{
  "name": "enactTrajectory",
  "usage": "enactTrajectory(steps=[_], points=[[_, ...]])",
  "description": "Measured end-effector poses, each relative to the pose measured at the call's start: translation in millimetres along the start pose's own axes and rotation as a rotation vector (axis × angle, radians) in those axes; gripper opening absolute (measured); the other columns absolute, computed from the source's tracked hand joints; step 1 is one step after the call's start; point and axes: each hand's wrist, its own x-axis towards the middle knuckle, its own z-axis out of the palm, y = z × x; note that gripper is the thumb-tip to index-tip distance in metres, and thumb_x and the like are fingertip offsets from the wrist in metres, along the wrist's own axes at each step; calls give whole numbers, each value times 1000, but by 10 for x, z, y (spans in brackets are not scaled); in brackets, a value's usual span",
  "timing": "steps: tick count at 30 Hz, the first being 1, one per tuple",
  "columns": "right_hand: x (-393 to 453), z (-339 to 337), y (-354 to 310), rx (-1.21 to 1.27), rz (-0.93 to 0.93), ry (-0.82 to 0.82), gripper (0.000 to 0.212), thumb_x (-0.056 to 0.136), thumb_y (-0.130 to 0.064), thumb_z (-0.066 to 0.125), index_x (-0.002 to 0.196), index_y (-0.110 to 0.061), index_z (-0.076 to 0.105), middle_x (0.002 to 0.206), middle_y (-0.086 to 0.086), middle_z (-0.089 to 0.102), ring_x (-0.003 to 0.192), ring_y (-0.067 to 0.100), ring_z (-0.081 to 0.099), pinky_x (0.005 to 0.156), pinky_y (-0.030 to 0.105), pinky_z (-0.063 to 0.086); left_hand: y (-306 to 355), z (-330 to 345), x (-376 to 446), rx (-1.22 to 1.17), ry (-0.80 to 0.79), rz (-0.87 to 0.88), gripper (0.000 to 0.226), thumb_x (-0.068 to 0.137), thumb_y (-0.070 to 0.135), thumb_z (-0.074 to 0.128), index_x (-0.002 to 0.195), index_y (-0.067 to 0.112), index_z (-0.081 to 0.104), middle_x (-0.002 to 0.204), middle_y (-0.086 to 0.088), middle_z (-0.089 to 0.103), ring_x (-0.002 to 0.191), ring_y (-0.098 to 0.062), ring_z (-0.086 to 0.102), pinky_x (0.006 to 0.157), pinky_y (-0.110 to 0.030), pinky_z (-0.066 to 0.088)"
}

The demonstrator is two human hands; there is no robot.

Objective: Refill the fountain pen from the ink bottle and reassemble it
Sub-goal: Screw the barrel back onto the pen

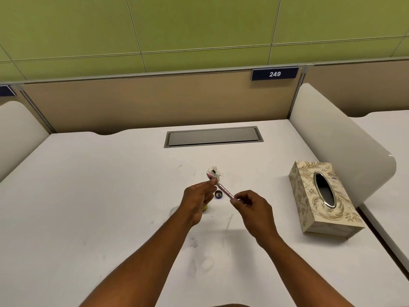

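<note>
Reassembly or wiping appears to be in hand: the left hand [197, 199] pinches the front of the slim pink fountain pen [222, 188], the right hand [254, 206] its rear end, holding it slantwise above the white desk [99, 196]. A crumpled white tissue [214, 171] wraps the nib end. Next, probably twisting the sections tight. A dark round bottle cap [218, 194] lies beneath.

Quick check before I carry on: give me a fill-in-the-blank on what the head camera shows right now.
1. Both hands hold the pink ____ above the desk.
2. The left hand pinches the end nearest the crumpled ____.
3. The sign reads ____.
4. The tissue box lies on the person's ____ side.

Missing: pen; tissue; 249; right
</note>
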Motion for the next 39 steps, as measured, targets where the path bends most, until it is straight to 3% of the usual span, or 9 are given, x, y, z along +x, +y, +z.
enactTrajectory(steps=[4, 12, 16, 19, 22, 25, 30, 34, 39], points=[[1, -6, 28, 58, 33, 4, 12, 94, -30, 63, 91, -21, 69, 75, -4, 74, 62, 6, 65, 61, 17, 48, 19, 39, 2, 2, 1, 0, 34, 79, 24, 82, 107, 5, 76, 110, -7, 76, 108, -22, 71, 100, -34, 52], [10, -22, 46, -15, 29, -29, 6, 84, -31, 74, 88, -31, 68, 76, -5, 69, 75, 13, 62, 69, 29, 49, 11, 106, -36, -49, -17, -4, 33, 81, 20, 79, 108, 2, 75, 110, -10, 76, 107, -24, 71, 85, -27, 54], [-19, 15, 22, 80, 64, -36, 9, 95, -28, 62, 93, -22, 68, 77, -1, 74, 68, 13, 65, 61, 21, 46, 13, 92, -23, -61, -11, -9, 33, 83, 20, 79, 109, 2, 74, 110, -9, 76, 106, -23, 71, 84, -26, 55], [-28, 29, 11, 45, 40, -38, 9, 90, -33, 68, 91, -25, 69, 84, -7, 72, 66, 9, 61, 62, 21, 44, 4, 75, -24, -65, -13, -5, 31, 83, 19, 78, 109, 2, 75, 108, -9, 77, 105, -23, 72, 82, -25, 55], [-26, 40, 10, -5, 22, -41, 10, 83, -34, 75, 90, -28, 70, 82, -8, 68, 61, 3, 53, 61, 19, 42, -2, 67, -22, -61, -15, -4, 28, 83, 19, 78, 106, 3, 76, 104, -8, 78, 104, -23, 72, 82, -26, 55], [-9, 61, 15, 10, 16, -33, 6, 86, -32, 73, 90, -27, 71, 79, -7, 70, 69, 6, 59, 62, 19, 45, 18, 60, -22, -60, -20, -3, 22, 84, 18, 77, 101, 5, 77, 102, -8, 78, 103, -23, 72, 85, -27, 55], [-2, 115, 38, 39, 28, -59, 13, 94, -36, 61, 92, -30, 73, 77, -6, 74, 74, 13, 64, 70, 31, 50, 24, 14, -17, -63, -36, -3, 14, 84, 17, 77, 94, 7, 78, 100, -7, 78, 104, -22, 72, 92, -29, 53], [-9, 120, 31, 12, 19, -81, 16, 83, -39, 75, 98, -35, 72, 83, -6, 68, 63, -1, 54, 59, 10, 42, -6, -4, -21, -60, -24, -7, 16, 85, 18, 77, 96, 7, 78, 102, -7, 78, 106, -22, 72, 99, -32, 51], [5, 141, 41, 44, 7, -81, 13, 83, -31, 76, 95, -31, 71, 66, -9, 62, 58, -1, 51, 62, 20, 42, 12, 21, -27, -79, -30, -5, 18, 84, 19, 77, 98, 6, 78, 105, -9, 78, 107, -24, 71, 90, -28, 54]])
